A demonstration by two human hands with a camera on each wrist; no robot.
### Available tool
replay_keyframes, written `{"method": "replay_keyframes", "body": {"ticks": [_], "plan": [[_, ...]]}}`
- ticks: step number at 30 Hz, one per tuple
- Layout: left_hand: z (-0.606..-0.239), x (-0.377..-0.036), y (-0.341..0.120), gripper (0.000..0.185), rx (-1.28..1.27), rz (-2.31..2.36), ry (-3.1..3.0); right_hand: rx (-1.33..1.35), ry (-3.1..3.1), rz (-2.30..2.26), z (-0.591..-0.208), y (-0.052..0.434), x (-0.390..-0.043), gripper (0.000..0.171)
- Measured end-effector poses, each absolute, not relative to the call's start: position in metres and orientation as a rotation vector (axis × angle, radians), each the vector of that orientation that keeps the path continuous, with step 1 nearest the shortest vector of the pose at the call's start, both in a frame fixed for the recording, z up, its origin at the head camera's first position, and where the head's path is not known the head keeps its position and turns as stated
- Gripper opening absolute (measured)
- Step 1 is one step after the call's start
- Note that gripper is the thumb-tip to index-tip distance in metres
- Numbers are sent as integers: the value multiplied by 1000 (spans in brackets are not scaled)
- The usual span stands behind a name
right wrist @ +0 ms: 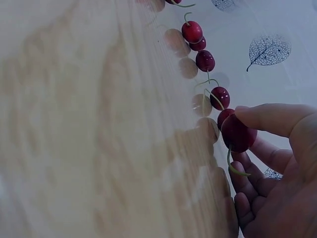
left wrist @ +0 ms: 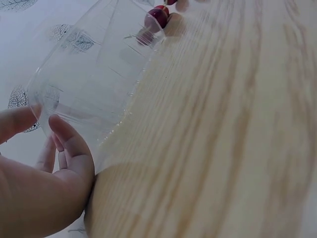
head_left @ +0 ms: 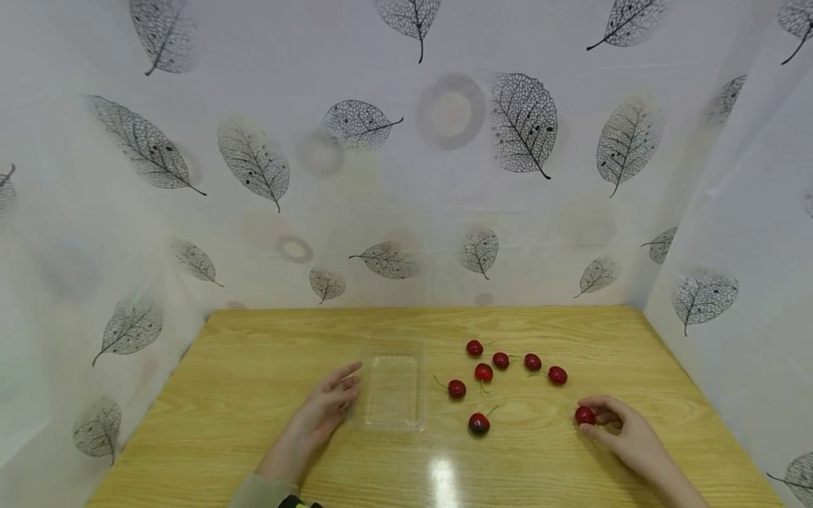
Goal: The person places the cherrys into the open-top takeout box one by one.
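Your left hand (head_left: 327,409) rests with straight fingers against the left wall of the clear rectangular plastic tray (head_left: 394,392) on the pale wooden tabletop (head_left: 241,395); your right hand (head_left: 625,434) has a pinching grip on one dark red cherry (head_left: 585,415); seven loose red cherries (head_left: 483,372) lie between tray and right hand, near the tray's right side.

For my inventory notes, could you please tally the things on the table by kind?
Cherries: 8, seven loose on the table, e.g., and one pinched in the right hand at.
Clear plastic tray: 1, touched by the left hand.
Total: 9.
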State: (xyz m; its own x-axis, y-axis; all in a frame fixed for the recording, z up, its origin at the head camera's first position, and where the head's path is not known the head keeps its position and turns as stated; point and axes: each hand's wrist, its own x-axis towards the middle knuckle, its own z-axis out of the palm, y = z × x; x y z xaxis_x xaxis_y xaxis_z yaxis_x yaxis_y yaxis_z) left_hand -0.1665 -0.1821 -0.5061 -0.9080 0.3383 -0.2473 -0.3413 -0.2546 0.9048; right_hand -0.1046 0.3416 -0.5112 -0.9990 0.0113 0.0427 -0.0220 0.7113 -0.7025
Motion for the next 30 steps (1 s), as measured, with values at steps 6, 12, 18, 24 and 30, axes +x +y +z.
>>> {"method": "replay_keyframes", "body": {"ticks": [6,12,18,24,30], "plan": [[-508,-167,-182,58,-25,2206,1579,38,-2835,1192,-509,343,-105,36],[-509,-166,-182,59,-32,2220,1561,-26,-2907,1174,-499,343,-111,39],[-511,-164,-182,54,-16,2246,1523,-13,-2900,1197,-493,336,-116,42],[-512,-163,-181,45,38,2272,1484,24,-2866,1242,-483,321,-123,40],[-511,-163,-182,43,52,2283,1472,68,-2828,1302,-475,304,-130,41]]}}
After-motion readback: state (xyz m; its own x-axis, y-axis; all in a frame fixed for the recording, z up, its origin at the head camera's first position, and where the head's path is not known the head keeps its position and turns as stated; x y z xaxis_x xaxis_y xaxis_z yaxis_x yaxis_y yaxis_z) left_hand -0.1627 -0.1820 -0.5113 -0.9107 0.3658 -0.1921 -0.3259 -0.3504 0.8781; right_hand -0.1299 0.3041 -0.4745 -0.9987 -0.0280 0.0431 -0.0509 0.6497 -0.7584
